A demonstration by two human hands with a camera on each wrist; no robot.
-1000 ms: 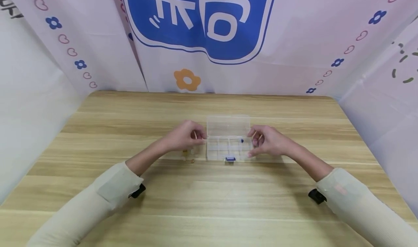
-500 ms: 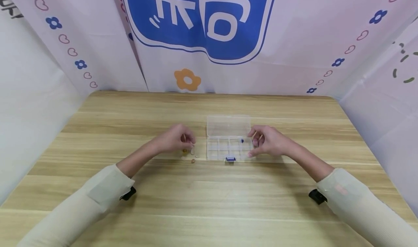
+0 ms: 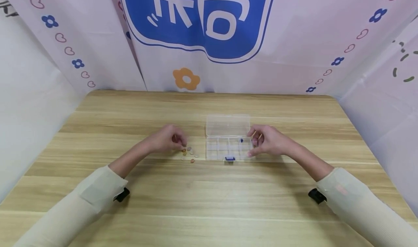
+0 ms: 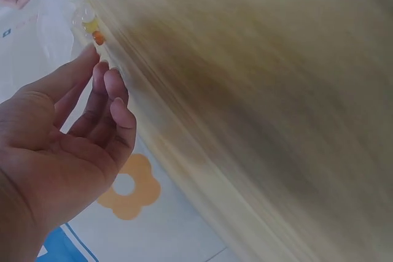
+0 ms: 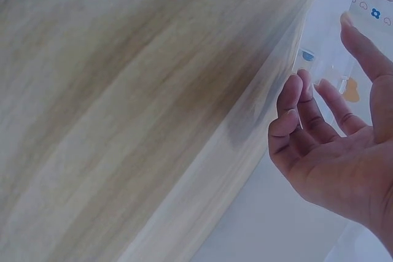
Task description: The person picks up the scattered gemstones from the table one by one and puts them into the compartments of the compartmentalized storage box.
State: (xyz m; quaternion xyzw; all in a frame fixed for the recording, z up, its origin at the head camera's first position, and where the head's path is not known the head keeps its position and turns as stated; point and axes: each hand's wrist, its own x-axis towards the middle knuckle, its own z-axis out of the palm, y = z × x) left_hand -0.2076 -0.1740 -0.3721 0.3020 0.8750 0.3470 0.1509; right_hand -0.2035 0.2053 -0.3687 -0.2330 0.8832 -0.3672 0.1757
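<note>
Left of the box (image 3: 223,148), I see beads (image 3: 191,152) scattered on the table (image 3: 209,199), with my left hand (image 3: 168,138) at the edge of the scatter farthest from the box. Its fingers are bent, tips drawn close to the thumb; an orange bead (image 4: 98,37) sits just by the thumb tip, on the box side. I cannot tell whether they touch or hold one. At the box's right end, my right hand (image 3: 269,141) grips it, thumb and forefinger set wide, thumb at the near corner, forefinger by the hinge. Within the box, a blue bead (image 3: 241,140) lies in the rear row, toward those fingers. Behind the box, its lid (image 3: 228,125) is folded back.
</note>
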